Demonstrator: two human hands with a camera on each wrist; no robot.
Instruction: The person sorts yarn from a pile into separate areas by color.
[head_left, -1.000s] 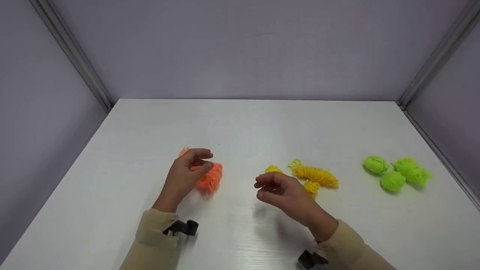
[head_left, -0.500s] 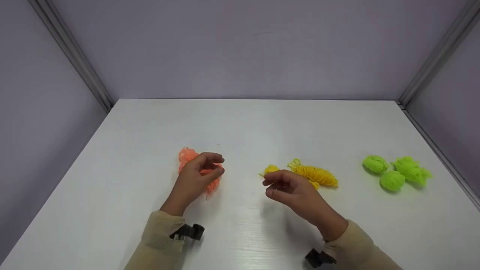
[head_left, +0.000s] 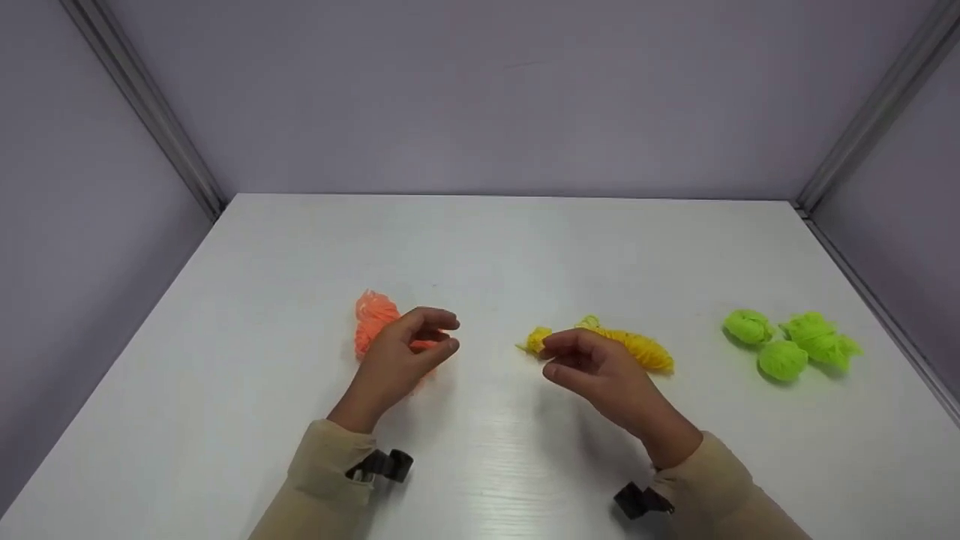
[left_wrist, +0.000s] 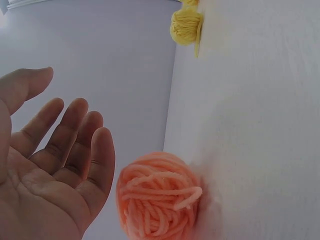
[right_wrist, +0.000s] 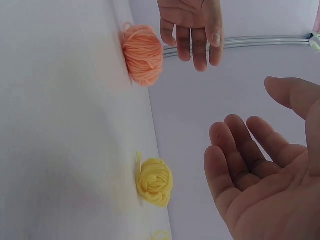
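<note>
Hands hover over the white table (head_left: 487, 247), both empty. Left hand (head_left: 401, 352), lower centre-left of the head view, sits just above the orange yarn (head_left: 375, 319) without gripping it; its fingers (left_wrist: 75, 135) are loosely curved and lie side by side, palm showing in the left wrist view, and the orange ball lies on the table just beside the fingertips there. Whether any fingertip brushes the wool, I cannot tell.

Right hand (head_left: 600, 371), lower centre-right of the head view, is raised a little above the table, its fingers (right_wrist: 240, 150) relaxed, slightly bent and close together, thumb apart, holding nothing. Just beyond its fingertips lies a small yellow yarn ball (head_left: 538, 339), resting on the table; the right wrist view shows it at lower centre, well apart from the palm. Behind the hand, a longer yellow skein (head_left: 637, 349) stretches toward the right, partly hidden by the knuckles.

Far right of the frame, three lime-green yarn bundles (head_left: 787, 345) cluster together, touching or nearly so. Nothing here is boxed or binned; every bundle lies straight on the tabletop. Beige sleeves (head_left: 322, 472) cover both wrists, each carrying a black camera clip (head_left: 382, 465).
</note>
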